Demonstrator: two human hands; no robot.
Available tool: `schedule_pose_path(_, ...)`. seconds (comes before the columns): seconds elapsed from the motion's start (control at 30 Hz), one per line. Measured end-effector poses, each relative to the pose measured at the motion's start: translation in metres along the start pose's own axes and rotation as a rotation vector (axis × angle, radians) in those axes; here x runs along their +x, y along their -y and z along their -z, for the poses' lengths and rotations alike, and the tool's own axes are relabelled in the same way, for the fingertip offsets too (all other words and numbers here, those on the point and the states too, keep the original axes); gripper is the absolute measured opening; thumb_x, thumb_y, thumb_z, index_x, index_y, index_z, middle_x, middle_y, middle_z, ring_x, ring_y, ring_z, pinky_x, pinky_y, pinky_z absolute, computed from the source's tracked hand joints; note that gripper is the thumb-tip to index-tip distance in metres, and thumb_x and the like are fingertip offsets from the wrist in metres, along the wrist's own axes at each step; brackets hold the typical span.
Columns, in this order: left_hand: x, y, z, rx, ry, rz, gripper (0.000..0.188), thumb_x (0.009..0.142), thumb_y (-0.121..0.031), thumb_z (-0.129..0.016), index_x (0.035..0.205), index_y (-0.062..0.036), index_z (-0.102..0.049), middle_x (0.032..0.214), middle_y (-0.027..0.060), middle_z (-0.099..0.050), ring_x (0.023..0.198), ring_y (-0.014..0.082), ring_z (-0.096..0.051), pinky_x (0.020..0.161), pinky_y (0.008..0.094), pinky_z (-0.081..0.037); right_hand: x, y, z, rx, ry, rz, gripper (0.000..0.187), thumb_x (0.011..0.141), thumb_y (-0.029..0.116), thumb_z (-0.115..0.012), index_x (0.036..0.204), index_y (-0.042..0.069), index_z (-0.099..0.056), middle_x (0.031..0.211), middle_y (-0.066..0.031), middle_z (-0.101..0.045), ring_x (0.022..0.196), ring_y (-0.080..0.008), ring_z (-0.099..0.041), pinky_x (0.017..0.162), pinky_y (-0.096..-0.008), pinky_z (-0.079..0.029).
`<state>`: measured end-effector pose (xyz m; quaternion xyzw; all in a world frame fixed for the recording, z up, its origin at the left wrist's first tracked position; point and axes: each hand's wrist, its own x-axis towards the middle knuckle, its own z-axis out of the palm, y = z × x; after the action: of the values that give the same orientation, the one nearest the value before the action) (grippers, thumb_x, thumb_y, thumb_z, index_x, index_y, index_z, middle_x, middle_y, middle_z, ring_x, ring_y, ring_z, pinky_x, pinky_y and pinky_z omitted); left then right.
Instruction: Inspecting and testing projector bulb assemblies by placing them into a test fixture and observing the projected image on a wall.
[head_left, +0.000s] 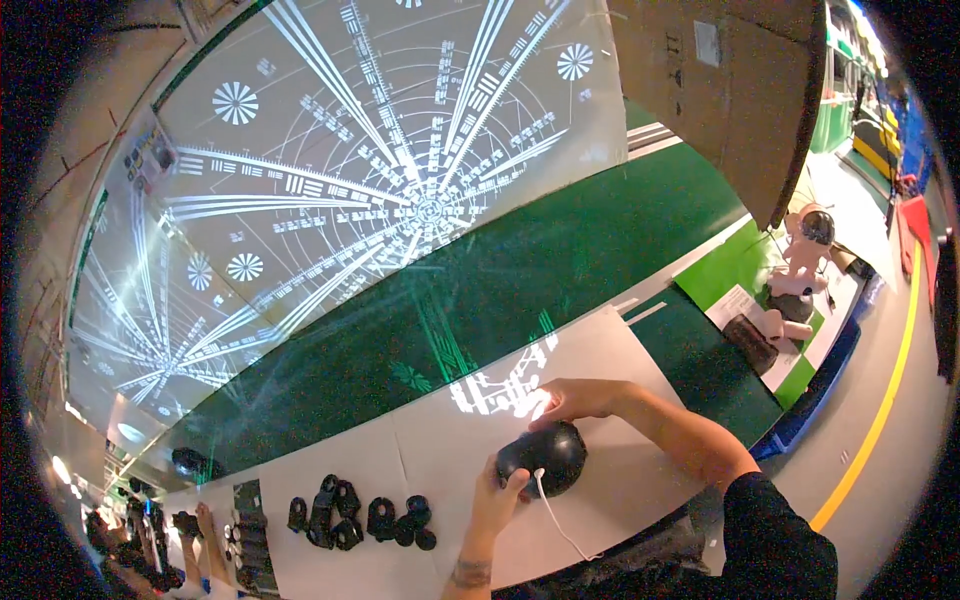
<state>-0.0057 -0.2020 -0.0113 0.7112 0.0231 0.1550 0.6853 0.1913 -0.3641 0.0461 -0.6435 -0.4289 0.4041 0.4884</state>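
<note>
A glossy black rounded device (560, 455) stands over the white table sheet, a white cable (549, 510) plugged into its near side. My left hand (493, 500) grips its left side, with the thumb near the plug. At the far side of the device, my right hand (580, 399) has its fingers bent against the edge, and bright light falls on the fingertips. What those fingertips touch is partly hidden by glare. Just beyond them, a white light pattern (490, 392) spills across the sheet.
Several small black parts (340, 512) lie left of my hands on the white sheet (440, 450). A large pale board (330, 130) shows projected test patterns. At right are a hanging cardboard panel (740, 90) and pale pink objects (800, 260). Another person's arm (209, 535) shows far left.
</note>
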Motion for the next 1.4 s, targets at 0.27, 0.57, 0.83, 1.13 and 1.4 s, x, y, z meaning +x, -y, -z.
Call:
schedule_pose_path(0.27,-0.001,-0.001,-0.002,-0.014,-0.011,-0.015,0.061,0.084,-0.051,-0.074,0.113,0.0003,-0.057,0.082,0.0019,-0.061,0.064,0.0089,-0.058,0.054,0.0240,-0.049,0.009,-0.016,0.008,-0.066,0.002,-0.031,0.089,0.086,0.036,-0.076,0.135,-0.021,-0.028,0.083,-0.0063,-0.068,0.071,-0.0063,-0.058,0.058,-0.0226,-0.047)
schedule_pose_path(0.57,0.003,0.004,0.000,-0.052,0.015,-0.050,0.057,0.086,-0.048,-0.073,0.114,0.0004,-0.058,0.091,0.0042,-0.063,0.068,0.0098,-0.060,0.055,0.0245,-0.051,0.009,-0.017,0.005,-0.082,0.009,0.027,0.083,0.089,0.033,-0.073,0.145,-0.009,-0.028,0.107,-0.0119,-0.071,0.092,-0.0120,-0.064,0.079,-0.0266,-0.051)
schedule_pose_path(0.83,0.000,0.001,0.005,-0.005,0.018,-0.009,0.058,0.088,-0.045,-0.072,0.120,0.0002,-0.058,0.094,0.0040,-0.063,0.072,0.0098,-0.061,0.057,0.0237,-0.052,0.004,-0.005,0.000,-0.049,0.015,0.025,0.085,0.089,0.033,-0.073,0.147,-0.008,-0.026,0.110,-0.0122,-0.071,0.092,-0.0130,-0.065,0.079,-0.0276,-0.051)
schedule_pose_path(1.13,-0.014,-0.002,-0.003,-0.061,0.003,-0.019,0.056,0.091,-0.044,-0.067,0.126,-0.0014,-0.055,0.101,0.0045,-0.063,0.084,0.0100,-0.060,0.065,0.0248,-0.053,-0.012,-0.002,0.001,-0.127,-0.015,0.047,0.076,0.089,0.036,-0.072,0.142,-0.005,-0.037,0.110,-0.0146,-0.070,0.088,-0.0124,-0.062,0.071,-0.0286,-0.050)
schedule_pose_path(1.4,-0.021,0.015,0.021,0.501,-0.119,-0.294,0.059,0.100,-0.053,-0.044,0.133,-0.0041,-0.050,0.111,0.0073,-0.063,0.078,0.0103,-0.059,0.057,0.0222,-0.048,-0.054,0.010,-0.017,-0.068,-0.277,0.090,0.034,0.095,0.025,-0.064,0.121,0.003,-0.061,0.098,-0.0030,-0.070,0.083,-0.0085,-0.059,0.067,-0.0229,-0.045)
